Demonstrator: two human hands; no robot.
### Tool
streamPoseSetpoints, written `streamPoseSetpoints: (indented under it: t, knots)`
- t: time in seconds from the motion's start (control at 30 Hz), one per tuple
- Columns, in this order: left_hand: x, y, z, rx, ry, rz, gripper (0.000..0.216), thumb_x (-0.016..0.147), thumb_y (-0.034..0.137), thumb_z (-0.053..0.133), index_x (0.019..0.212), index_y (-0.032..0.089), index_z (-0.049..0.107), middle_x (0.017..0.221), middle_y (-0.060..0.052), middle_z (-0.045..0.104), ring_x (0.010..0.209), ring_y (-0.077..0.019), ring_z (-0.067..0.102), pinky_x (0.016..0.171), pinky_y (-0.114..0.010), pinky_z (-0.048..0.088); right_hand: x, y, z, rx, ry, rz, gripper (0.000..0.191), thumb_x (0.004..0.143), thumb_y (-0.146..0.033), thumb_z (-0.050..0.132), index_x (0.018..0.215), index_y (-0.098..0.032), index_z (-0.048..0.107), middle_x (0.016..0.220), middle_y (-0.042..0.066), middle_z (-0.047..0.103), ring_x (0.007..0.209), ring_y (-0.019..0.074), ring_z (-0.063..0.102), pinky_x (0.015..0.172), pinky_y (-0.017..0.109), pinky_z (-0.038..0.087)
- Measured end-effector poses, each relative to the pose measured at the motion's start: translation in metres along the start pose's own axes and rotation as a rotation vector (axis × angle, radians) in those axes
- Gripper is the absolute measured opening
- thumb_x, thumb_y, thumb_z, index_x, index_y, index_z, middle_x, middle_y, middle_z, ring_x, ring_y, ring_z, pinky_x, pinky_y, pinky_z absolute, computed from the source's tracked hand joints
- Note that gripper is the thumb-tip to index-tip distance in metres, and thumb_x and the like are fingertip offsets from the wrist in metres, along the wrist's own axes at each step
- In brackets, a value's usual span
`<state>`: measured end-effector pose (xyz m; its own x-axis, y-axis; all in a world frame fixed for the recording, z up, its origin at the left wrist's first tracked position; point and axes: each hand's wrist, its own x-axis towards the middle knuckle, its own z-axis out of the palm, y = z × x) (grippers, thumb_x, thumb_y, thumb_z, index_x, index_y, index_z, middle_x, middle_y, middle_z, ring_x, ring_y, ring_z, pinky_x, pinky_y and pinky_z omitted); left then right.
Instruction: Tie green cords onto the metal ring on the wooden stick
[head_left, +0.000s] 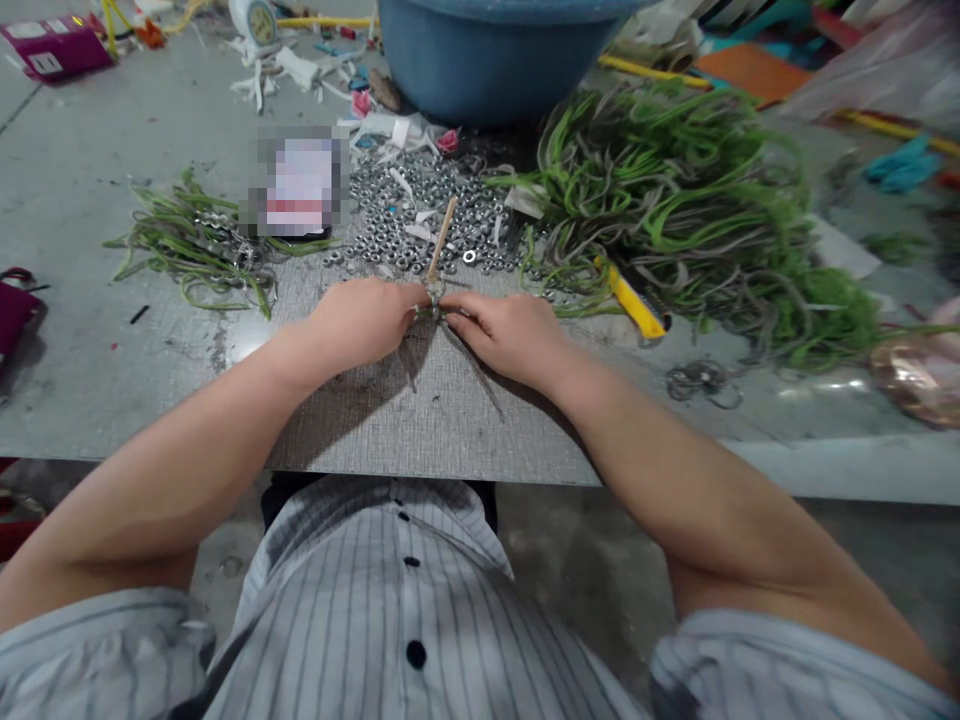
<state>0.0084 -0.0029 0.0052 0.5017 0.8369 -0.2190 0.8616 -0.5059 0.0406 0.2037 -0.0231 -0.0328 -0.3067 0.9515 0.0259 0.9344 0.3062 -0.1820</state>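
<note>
My left hand [366,318] and my right hand [511,332] meet near the table's front edge, fingers pinched close together. Between them is a thin grey-green cord [474,362], its loose ends trailing toward me. A small metal piece [435,305], too small to make out fully, sits on the cord between the fingertips. Just beyond the fingers, a thin wooden stick [443,238] points away from me. Many loose metal nuts [375,225] are spread on the table behind my hands.
A heap of green and grey cords [660,210] lies right, with a yellow utility knife [634,300] at its edge. A smaller cord bundle [202,240] lies left, beside a blurred-out phone-like object [300,190]. A blue basin [495,60] stands behind.
</note>
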Motion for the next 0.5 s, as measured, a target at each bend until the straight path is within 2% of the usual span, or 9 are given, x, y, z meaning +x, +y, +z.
streamPoseSetpoints:
  t: [0.27,0.5]
  knots:
    - [-0.0035,0.0002,-0.0076,0.004,-0.055,0.019,0.052,0.101,0.016,0.037,0.143,0.027,0.066,0.120,-0.012,0.076,0.108,-0.0305,0.072,0.087,-0.039,0.054,-0.0011,0.0033,0.0030,-0.018,0.007,-0.042,0.040,0.102,-0.032,0.048,0.131,-0.034,0.075,0.103,0.007,0.083,0.090,0.0313,0.075,0.070,0.038,0.049]
    - [-0.0033,-0.0054,-0.0076,0.030,-0.067,0.043,0.052,0.100,0.017,0.041,0.142,0.032,0.067,0.114,-0.010,0.076,0.105,-0.0286,0.071,0.087,-0.037,0.054,-0.0017,-0.0009,-0.0040,-0.053,-0.064,0.001,0.041,0.101,-0.030,0.049,0.132,-0.034,0.075,0.107,0.008,0.083,0.092,0.0304,0.076,0.071,0.038,0.047]
